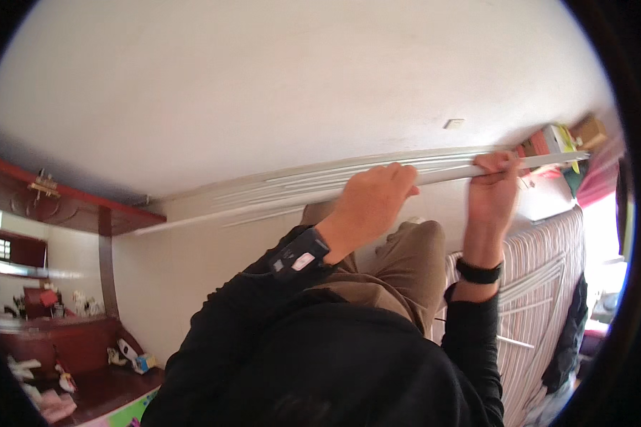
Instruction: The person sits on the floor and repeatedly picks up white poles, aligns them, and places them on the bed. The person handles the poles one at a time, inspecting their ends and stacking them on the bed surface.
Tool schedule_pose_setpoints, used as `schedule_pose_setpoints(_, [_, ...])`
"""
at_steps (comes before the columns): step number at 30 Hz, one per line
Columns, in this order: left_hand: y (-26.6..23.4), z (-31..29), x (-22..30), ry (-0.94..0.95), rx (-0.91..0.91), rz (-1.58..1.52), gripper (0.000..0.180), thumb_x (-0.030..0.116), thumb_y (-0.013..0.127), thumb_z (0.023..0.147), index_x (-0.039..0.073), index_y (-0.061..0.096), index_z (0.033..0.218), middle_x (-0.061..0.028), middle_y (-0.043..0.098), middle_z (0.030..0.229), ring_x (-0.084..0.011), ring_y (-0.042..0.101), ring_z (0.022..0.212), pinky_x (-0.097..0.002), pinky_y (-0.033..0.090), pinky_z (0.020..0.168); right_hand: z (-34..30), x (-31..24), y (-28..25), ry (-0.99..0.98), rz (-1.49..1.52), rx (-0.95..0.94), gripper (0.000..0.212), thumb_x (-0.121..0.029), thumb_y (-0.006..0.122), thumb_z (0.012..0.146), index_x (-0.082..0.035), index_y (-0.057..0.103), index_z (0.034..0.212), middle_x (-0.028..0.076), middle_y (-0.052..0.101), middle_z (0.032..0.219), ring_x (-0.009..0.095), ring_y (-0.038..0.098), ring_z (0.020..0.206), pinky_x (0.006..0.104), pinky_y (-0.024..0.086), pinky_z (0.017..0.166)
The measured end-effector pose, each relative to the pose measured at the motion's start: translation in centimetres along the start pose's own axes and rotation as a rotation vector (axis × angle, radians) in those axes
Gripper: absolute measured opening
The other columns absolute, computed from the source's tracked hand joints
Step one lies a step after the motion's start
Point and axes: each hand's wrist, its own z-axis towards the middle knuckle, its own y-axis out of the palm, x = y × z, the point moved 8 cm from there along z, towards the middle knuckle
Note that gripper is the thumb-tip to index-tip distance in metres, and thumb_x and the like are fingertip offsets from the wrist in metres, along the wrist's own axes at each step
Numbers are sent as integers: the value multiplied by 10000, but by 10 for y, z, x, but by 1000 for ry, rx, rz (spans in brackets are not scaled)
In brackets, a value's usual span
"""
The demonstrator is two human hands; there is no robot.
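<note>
A long, thin white strip (263, 205) runs across the view, its left end near the dark red furniture and its right end by the boxes. My left hand (374, 206) is closed over it near the middle, knuckles up. Farther right, my right hand (493, 186) grips the same strip, fingers curled around it and slightly blurred. Beyond the strip, several similar white strips (320, 174) lie side by side along the foot of the wall. My knees, in brown trousers (413, 260), are bent below my hands.
At left stands a dark red dresser (85, 349) with a mirror and small items. A bed with a striped cover (523, 263) is at right, with white rods (534, 285) on it. Boxes (590, 133) sit at the far right; a socket (454, 124) is on the wall.
</note>
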Motion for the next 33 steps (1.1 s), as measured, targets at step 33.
schedule_pose_setpoints(33, [20,-142,-77,-604,-801,-613,485,490,447,986,89,492,719,-25,473,560,-158,479,510,-301,382,491,84,-125,-70,-11,124,17,526,-545,311,1006,-141,370,674,-54,240,541,71,202,429,223,196,377])
